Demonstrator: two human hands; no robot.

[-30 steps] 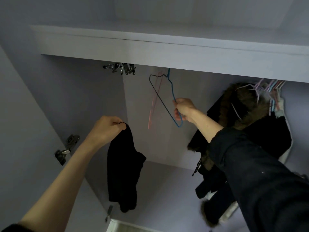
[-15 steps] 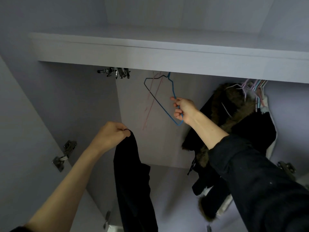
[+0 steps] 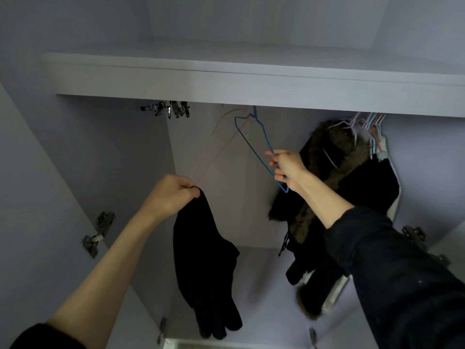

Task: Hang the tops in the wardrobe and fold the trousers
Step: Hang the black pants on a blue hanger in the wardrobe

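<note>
Fingers of the right hand [image 3: 286,170] pinch the blue hanger [image 3: 261,147] low, its hook up under the shelf [image 3: 226,79], while the left hand [image 3: 171,195] grips the black top [image 3: 203,260] dangling lengthwise, down-left of it.

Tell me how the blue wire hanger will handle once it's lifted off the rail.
The blue wire hanger looks thin, so probably light and a bit springy. The right hand grips one lower corner, so it would likely swing or tilt.
</note>
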